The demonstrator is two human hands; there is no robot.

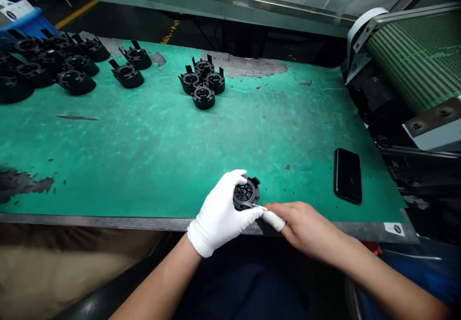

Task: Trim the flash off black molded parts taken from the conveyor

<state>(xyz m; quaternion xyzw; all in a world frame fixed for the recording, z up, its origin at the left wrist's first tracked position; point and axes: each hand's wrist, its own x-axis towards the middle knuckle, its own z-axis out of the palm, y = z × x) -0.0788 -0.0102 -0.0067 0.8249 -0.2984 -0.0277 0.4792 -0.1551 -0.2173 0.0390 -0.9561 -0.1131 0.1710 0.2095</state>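
Observation:
My left hand [223,209], in a white glove, is closed around a round black plastic part [246,193] near the front edge of the table. The part's ringed face is turned up, and a small tab sticks out at its top right. My right hand [293,219] is bare except for a white cover on one digit. Pinched in it is a thin, light-coloured metal tool [257,206], whose tip lies against the lower rim of the black part. Its handle is hidden by my fingers, and its exact kind cannot be made out.
Several similar black parts [203,94] stand clustered at the back middle of the green table [144,152]. More black parts [76,81] crowd the back left by a blue bin [34,22]. A phone [347,176] lies at right, below a green conveyor belt [425,46].

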